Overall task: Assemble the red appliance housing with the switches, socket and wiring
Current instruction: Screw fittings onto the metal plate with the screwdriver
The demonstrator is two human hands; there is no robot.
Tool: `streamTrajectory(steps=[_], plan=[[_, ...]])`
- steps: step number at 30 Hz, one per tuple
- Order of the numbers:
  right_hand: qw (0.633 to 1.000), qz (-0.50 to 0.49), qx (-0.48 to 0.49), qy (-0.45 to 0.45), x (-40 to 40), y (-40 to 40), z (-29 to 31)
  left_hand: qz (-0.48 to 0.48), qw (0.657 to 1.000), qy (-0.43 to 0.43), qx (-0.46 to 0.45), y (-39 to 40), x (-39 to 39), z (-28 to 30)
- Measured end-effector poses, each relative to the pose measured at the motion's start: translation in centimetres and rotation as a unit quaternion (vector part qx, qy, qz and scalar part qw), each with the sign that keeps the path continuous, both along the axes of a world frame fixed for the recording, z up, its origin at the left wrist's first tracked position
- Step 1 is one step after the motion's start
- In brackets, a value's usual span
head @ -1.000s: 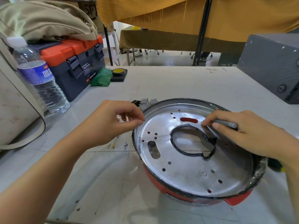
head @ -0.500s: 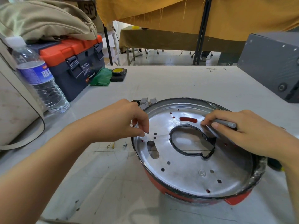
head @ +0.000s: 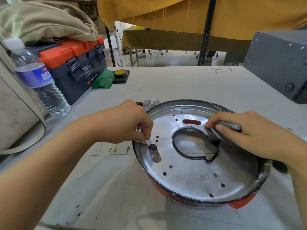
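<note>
The red appliance housing (head: 239,203) lies upside down on the table, its round metal base plate (head: 191,176) facing up, with several holes and a black-rimmed cut-out (head: 194,146) in the middle. My left hand (head: 131,127) reaches over the plate's left rim, finger and thumb pinched together above a small hole; what they hold is too small to see. My right hand (head: 249,135) rests on the plate's far right and grips a grey metal tool shaft (head: 230,126). A grey switch or socket part (head: 150,103) sticks out behind the far-left rim.
A small screw (head: 127,148) and yellow wire terminals (head: 113,148) lie on the table left of the housing. Farther left stand a water bottle (head: 41,85) and a blue-orange toolbox (head: 78,63), with a green cloth (head: 103,79) and tape roll (head: 121,73). A grey box (head: 280,63) sits at the right.
My left hand has moved right and down from the housing's left edge, onto the plate, fingers now pinched over a small hole. My right hand with the tool has stayed put.
</note>
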State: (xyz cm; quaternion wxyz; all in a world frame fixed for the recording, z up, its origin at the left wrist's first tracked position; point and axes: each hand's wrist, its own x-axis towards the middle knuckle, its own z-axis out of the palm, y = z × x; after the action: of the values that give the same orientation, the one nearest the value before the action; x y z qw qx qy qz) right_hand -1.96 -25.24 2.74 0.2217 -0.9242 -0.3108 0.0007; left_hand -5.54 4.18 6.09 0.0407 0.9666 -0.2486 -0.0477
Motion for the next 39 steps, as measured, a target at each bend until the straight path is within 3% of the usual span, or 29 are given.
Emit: streamTrajectory(steps=[13,39], plan=[[1.0,-0.003,0.0,0.002,0.1,0.0,-0.1,0.03,0.998,0.05,0.004,-0.7,0.3,0.2],[1.0,-0.001,-0.005,-0.006,0.0,-0.1,-0.1,0.023,0.997,0.037,0.057,-0.7,0.3,0.2]])
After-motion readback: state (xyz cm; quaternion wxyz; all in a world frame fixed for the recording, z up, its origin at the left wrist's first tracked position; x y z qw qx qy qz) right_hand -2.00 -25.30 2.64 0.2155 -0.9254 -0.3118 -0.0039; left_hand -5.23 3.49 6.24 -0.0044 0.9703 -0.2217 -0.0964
